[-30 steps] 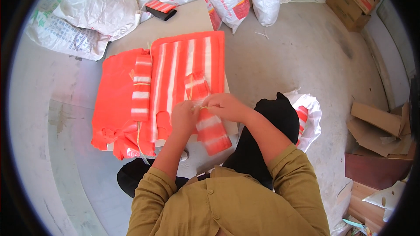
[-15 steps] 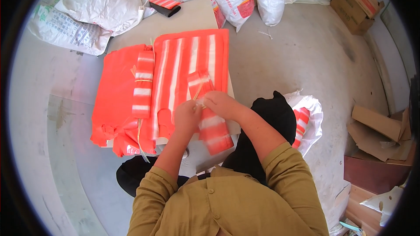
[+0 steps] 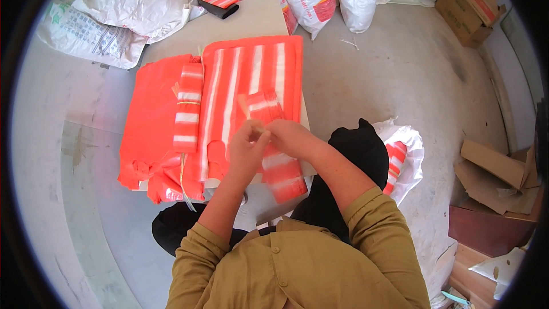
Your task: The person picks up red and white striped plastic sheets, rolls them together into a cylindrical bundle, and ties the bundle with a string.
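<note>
A folded bundle of red-and-white striped plastic bags (image 3: pixel 284 178) lies slantwise across the near right edge of a flat striped stack. Over its middle my left hand (image 3: pixel 248 144) and my right hand (image 3: pixel 289 137) meet, fingertips pinched together. Between them is a thin yellowish tie (image 3: pixel 244 106), its loose end blurred as it points up. The right hand covers the bundle's middle, so how the tie runs round it is hidden. To the left, a similar tied bundle (image 3: pixel 187 117) with a yellow tie rests on the plain red bags.
Under the bundles are flat red bags (image 3: pixel 151 103) and a striped bag stack (image 3: pixel 229 74) on a low table (image 3: pixel 260 20). A small black-and-striped bundle (image 3: pixel 219 4) lies farther back. White sacks (image 3: pixel 128 3) stand behind; an open sack (image 3: pixel 413 163) holds bundles at right, near cardboard (image 3: pixel 494 169).
My hands have drawn closer together, the fingertips now touching. The left hand has risen slightly, and the tie's end has swung up to the left. The bundle stays about where it was.
</note>
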`<control>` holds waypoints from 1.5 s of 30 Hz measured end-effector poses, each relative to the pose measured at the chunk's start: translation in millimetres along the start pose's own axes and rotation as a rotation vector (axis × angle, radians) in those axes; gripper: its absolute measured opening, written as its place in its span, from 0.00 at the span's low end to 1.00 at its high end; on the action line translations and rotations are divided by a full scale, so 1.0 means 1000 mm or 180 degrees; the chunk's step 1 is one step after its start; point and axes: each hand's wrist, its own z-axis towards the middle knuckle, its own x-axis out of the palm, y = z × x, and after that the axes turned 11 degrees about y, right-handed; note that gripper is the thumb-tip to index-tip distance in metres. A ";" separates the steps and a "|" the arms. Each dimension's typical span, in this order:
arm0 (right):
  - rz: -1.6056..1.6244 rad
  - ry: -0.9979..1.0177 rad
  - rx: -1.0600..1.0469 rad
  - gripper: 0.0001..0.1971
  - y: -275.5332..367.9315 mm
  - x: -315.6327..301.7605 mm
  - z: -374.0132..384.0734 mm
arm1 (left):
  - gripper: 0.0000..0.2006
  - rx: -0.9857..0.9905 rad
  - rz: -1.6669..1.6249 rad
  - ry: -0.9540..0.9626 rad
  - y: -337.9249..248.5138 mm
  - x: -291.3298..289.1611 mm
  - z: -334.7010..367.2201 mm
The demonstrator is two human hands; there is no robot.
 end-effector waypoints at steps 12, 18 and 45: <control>0.0109 0.0134 0.0513 0.09 0.007 -0.010 -0.006 | 0.29 -0.0296 0.0212 0.0208 0.025 0.015 0.002; 0.0666 -0.0313 0.0449 0.08 0.002 -0.007 -0.008 | 0.05 -0.0571 0.0183 0.0170 0.033 0.013 0.007; 0.0179 0.0045 0.0533 0.10 -0.015 -0.008 -0.014 | 0.04 -0.0291 0.0515 0.0278 0.028 0.012 0.002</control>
